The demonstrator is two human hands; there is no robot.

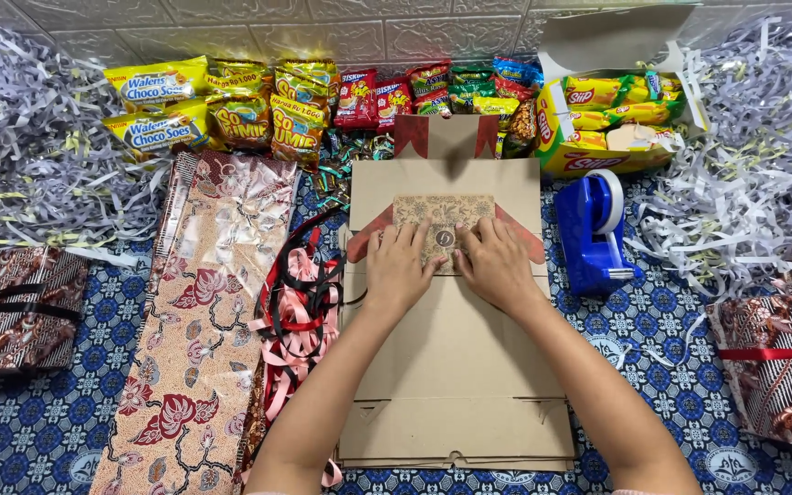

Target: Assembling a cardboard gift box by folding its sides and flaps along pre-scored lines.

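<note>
1. Back wall: pale embossed brick-pattern panels, evenly lit.
2. Surface: blue patterned cloth with round medallion print.
3. Grey-white shredded paper heaped at both sides.

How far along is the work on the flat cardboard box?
Done: two wrapped boxes, one at the far left and one at the far right, already carry ribbon. In hand: the left hand and right hand press on the cardboard box, which lies flat. Left: snack packets and ribbons lie unused.
</note>
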